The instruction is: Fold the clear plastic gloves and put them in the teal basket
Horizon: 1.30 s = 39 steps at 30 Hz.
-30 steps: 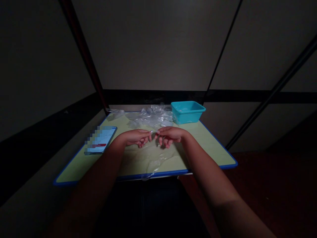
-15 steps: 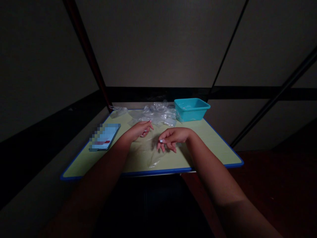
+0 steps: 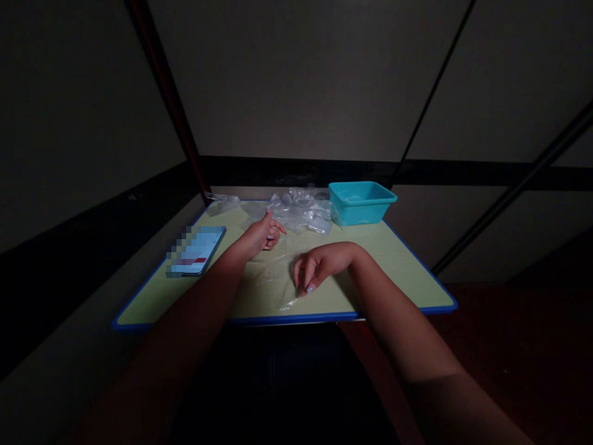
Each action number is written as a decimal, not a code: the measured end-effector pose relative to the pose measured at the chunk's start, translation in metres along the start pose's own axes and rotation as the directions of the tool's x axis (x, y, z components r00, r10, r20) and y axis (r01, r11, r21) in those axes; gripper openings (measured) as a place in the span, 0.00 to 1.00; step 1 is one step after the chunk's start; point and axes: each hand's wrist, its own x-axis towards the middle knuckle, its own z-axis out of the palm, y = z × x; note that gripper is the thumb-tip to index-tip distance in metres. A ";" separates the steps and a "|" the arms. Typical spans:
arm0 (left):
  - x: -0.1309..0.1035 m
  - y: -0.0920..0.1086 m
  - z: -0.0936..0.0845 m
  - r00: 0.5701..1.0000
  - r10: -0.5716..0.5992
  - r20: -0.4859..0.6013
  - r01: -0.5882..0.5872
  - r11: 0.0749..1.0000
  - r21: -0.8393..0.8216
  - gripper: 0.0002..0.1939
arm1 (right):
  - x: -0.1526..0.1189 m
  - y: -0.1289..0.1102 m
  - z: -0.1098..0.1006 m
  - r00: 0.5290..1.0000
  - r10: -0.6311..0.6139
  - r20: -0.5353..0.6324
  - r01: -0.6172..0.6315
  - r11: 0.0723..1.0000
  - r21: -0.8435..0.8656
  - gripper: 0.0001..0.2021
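Observation:
A thin clear plastic bag [image 3: 264, 279] lies flat on the table in front of me, hard to make out against the pale top. My right hand [image 3: 324, 264] is bent down at the wrist, thumb and fingertips pinched together at the bag's right side, near a shiny crease. Over the bag's far left part is my left hand [image 3: 265, 237], thumb raised and index finger stretched out, the other fingers loosely curled. Nothing shows in the left hand. Beyond both hands lies a heap of crumpled clear plastic bags [image 3: 299, 207].
A turquoise plastic basket [image 3: 361, 213] stands at the back right of the yellow-green table [image 3: 403, 272], which has a blue edge. A phone [image 3: 199, 252], partly pixelated, lies on the left. Dark panelled walls [image 3: 296, 80] close in behind and at left.
My right hand has closed from spread fingers into a pinch and dipped slightly toward the bag. My left thumb has lifted away from the index finger.

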 end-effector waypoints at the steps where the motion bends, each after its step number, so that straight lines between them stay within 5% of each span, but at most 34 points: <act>1: -0.001 0.001 0.000 1.000 -0.006 -0.002 0.006 1.000 -0.004 0.33 | 0.001 0.002 0.000 1.000 0.007 0.002 -0.007 1.000 -0.022 0.18; 11: -0.003 0.005 0.005 0.999 -0.054 -0.005 0.054 0.998 0.043 0.34 | -0.002 0.009 -0.001 0.995 0.065 -0.079 -0.070 0.996 -0.061 0.18; 18: -0.004 -0.004 0.005 0.990 0.117 0.084 -0.138 0.936 0.324 0.19 | -0.005 0.016 -0.003 0.955 0.194 -0.226 -0.204 0.979 -0.025 0.21; 27: -0.010 0.000 0.010 0.984 0.082 0.159 -0.131 0.937 0.324 0.14 | -0.007 0.012 -0.006 0.854 0.179 -0.489 -0.229 0.972 -0.045 0.21; 31: -0.015 0.003 0.010 0.960 0.023 0.280 -0.110 0.948 0.298 0.15 | -0.006 0.015 -0.007 0.783 0.189 -0.593 -0.249 0.968 -0.021 0.23; 39: -0.019 0.005 0.014 0.944 -0.016 0.328 -0.126 0.905 0.407 0.16 | -0.004 0.025 -0.010 0.693 0.237 -0.681 -0.283 0.958 0.045 0.23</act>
